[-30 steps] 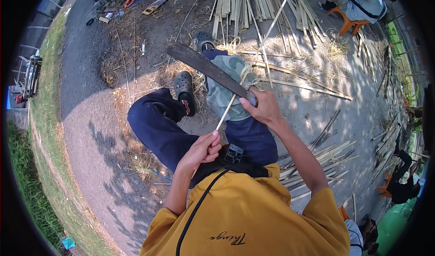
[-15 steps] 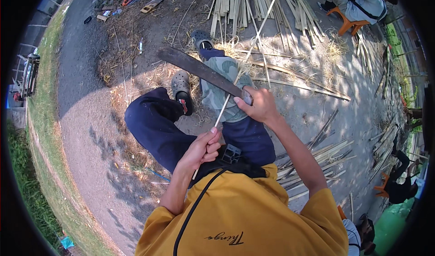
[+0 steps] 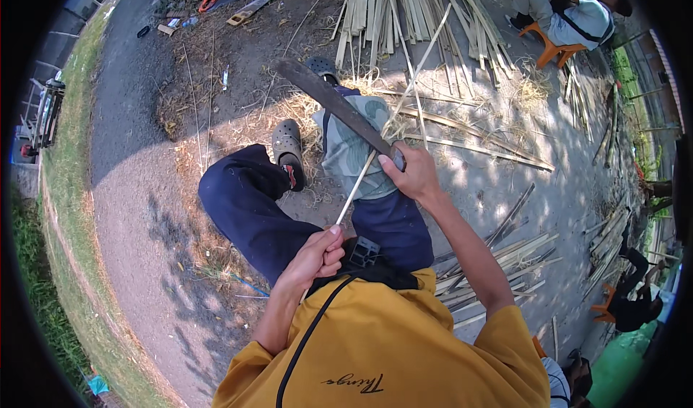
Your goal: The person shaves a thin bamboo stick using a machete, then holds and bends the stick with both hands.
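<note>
A long, thin bamboo strip (image 3: pixel 353 193) runs from my lap up across my thigh toward the far right. My left hand (image 3: pixel 315 256) is closed around its near part, close to my waist. In my right hand (image 3: pixel 413 173) is the handle of a machete (image 3: pixel 330 105) with a dark, broad blade pointing to the far left. The blade lies across the strip, over a camouflage cloth (image 3: pixel 355 148) that covers my right leg. Fine shavings gather where blade and strip meet.
Pale bamboo strips (image 3: pixel 382 14) lie piled ahead, with more slats (image 3: pixel 505 263) at my right. Saws (image 3: pixel 263 2) rest on the ground at the far left. A person (image 3: pixel 577 18) sits on an orange stool (image 3: pixel 552 45) at the far right. Shavings (image 3: pixel 534 90) litter the ground.
My left hand has drawn slightly down and left, toward my waist, with the strip. The machete has shifted a little to the right, its tip turned farther from the left side.
</note>
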`<action>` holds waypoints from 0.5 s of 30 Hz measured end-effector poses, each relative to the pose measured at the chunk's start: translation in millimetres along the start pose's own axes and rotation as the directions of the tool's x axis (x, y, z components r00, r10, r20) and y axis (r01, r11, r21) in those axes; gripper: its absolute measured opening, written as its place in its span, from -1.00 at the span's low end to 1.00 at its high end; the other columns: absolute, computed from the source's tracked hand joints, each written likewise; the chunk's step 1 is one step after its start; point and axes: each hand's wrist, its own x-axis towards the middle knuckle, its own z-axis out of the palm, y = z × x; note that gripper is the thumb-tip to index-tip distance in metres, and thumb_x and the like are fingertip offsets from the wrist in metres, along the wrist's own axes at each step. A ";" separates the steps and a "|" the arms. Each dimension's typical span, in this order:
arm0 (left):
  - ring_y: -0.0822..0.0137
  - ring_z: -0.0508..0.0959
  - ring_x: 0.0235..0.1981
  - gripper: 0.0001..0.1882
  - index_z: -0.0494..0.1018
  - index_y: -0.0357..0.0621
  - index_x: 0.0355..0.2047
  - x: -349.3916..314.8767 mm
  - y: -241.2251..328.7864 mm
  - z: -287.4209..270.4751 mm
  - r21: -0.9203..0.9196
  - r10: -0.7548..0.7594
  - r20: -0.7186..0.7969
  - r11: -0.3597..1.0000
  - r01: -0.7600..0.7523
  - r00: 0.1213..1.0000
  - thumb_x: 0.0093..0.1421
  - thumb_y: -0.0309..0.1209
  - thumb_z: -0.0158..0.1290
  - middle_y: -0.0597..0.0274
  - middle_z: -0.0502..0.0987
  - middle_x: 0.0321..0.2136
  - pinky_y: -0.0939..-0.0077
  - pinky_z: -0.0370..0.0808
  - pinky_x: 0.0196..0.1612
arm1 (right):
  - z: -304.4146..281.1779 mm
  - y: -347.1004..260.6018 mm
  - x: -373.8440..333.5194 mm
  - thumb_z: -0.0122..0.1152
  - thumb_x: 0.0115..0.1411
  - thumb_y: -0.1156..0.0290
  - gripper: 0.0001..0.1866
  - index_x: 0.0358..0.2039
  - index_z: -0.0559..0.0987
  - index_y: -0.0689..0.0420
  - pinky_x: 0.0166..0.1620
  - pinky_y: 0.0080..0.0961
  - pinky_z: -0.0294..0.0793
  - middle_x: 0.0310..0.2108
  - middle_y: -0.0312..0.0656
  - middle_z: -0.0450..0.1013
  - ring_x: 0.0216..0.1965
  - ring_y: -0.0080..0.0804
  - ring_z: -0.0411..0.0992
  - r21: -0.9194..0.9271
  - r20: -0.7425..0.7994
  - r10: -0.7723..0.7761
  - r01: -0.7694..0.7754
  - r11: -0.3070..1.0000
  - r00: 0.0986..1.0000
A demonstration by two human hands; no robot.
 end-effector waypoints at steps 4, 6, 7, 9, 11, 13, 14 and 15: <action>0.63 -0.06 -0.75 -0.49 0.16 0.11 -0.49 0.9 -7.3 -6.3 -0.056 -0.015 0.013 0.998 0.016 1.000 0.60 0.04 -0.20 0.57 0.00 -0.70 0.59 -0.16 -0.71 | 3.6 0.5 2.2 0.28 0.24 -0.17 -0.47 -0.38 0.63 0.13 -0.41 -0.06 0.50 -0.66 0.03 0.48 -0.53 0.11 0.56 -0.028 0.021 -0.049 0.050 0.998 0.999; 0.63 -0.06 -0.76 -0.49 0.16 0.12 -0.50 8.7 0.2 -10.4 -0.039 0.003 0.055 0.999 -0.001 0.998 0.60 0.05 -0.20 0.57 0.00 -0.70 0.58 -0.16 -0.71 | 3.6 -1.2 -3.2 0.28 0.23 -0.17 -0.47 -0.37 0.63 0.13 -0.41 -0.06 0.51 -0.67 0.03 0.47 -0.53 0.11 0.56 -0.031 0.025 -0.098 0.099 0.995 0.995; 0.63 -0.06 -0.76 -0.49 0.16 0.12 -0.50 13.2 5.2 -9.7 -0.025 0.008 0.088 1.000 -0.005 0.996 0.60 0.05 -0.21 0.57 0.00 -0.70 0.58 -0.17 -0.71 | 2.4 -3.0 -7.5 0.29 0.23 -0.17 -0.48 -0.35 0.63 0.12 -0.41 -0.05 0.51 -0.67 0.02 0.47 -0.54 0.11 0.56 -0.023 0.037 -0.134 0.135 0.991 0.990; 0.63 -0.07 -0.77 -0.49 0.16 0.13 -0.50 26.7 17.7 -5.3 -0.030 0.029 0.074 0.999 -0.027 0.997 0.60 0.05 -0.22 0.57 0.00 -0.71 0.58 -0.15 -0.72 | 0.9 -7.4 -11.0 0.30 0.22 -0.17 -0.49 -0.33 0.64 0.09 -0.41 -0.05 0.51 -0.68 0.02 0.46 -0.55 0.11 0.55 -0.017 0.053 -0.192 0.193 0.981 0.980; 0.64 -0.09 -0.78 -0.49 0.16 0.13 -0.50 38.2 27.0 -7.2 -0.067 0.020 0.147 0.998 -0.010 0.989 0.60 0.04 -0.22 0.58 0.01 -0.71 0.60 -0.15 -0.73 | 1.8 -13.7 -10.6 0.30 0.22 -0.16 -0.51 -0.33 0.64 0.07 -0.42 -0.05 0.51 -0.68 0.02 0.46 -0.56 0.11 0.55 -0.145 0.129 -0.224 0.241 0.960 0.966; 0.64 -0.10 -0.78 -0.50 0.16 0.14 -0.50 38.5 30.6 -9.1 -0.108 0.006 0.141 0.994 0.009 0.990 0.60 0.04 -0.21 0.58 0.00 -0.71 0.61 -0.15 -0.74 | 5.0 -10.6 -6.4 0.29 0.22 -0.16 -0.52 -0.35 0.64 0.06 -0.42 -0.03 0.50 -0.68 0.02 0.46 -0.55 0.14 0.54 -0.151 0.138 -0.204 0.224 0.963 0.969; 0.64 -0.09 -0.78 -0.50 0.16 0.14 -0.50 34.6 28.7 -12.5 -0.113 0.005 0.169 0.994 0.015 0.986 0.60 0.04 -0.20 0.58 0.00 -0.71 0.61 -0.16 -0.74 | 8.6 -6.6 -4.0 0.29 0.23 -0.16 -0.51 -0.38 0.63 0.08 -0.42 -0.03 0.50 -0.67 0.03 0.46 -0.55 0.15 0.54 -0.094 0.085 -0.186 0.194 0.977 0.979; 0.64 -0.09 -0.78 -0.50 0.17 0.14 -0.49 31.0 26.7 -14.3 -0.120 0.005 0.197 0.993 0.019 0.980 0.60 0.04 -0.20 0.58 -0.01 -0.71 0.61 -0.16 -0.74 | 9.0 -6.7 -1.5 0.29 0.23 -0.15 -0.51 -0.40 0.62 0.09 -0.42 -0.02 0.50 -0.67 0.04 0.46 -0.54 0.16 0.54 -0.034 0.036 -0.166 0.167 0.985 0.985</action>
